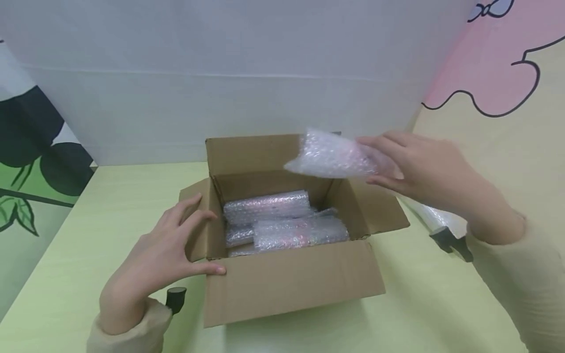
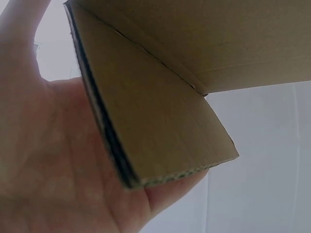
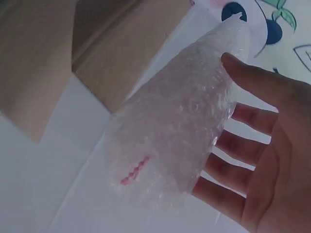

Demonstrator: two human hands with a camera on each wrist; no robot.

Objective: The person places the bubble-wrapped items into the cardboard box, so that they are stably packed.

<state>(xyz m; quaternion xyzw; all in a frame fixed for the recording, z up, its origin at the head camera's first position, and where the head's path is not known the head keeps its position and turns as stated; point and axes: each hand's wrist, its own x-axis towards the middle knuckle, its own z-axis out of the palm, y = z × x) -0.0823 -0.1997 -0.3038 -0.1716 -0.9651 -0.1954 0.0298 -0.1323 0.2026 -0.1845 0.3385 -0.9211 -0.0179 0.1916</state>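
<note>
A cardboard box [image 1: 295,284] stands with its flaps spread. Bubble-wrapped packages [image 1: 267,208] lie inside, with pink or red showing through the wrap. At the box's left side my left hand [image 1: 161,250] rests against the side flap [image 2: 150,111], fingers spread and lightly bent, thumb touching the front flap. Above the box's back right corner, my right hand [image 1: 423,171] grips another bubble-wrapped package [image 1: 331,154] between thumb and fingers. In the right wrist view that package [image 3: 170,116] shows a small red strip through the wrap; its contents are blurred.
More clear plastic wrap [image 1: 441,218] lies on the pale table [image 1: 128,206], right of the box and partly behind my right forearm. A white wall [image 1: 150,113] rises behind. Painted side panels [image 1: 490,63] flank the table.
</note>
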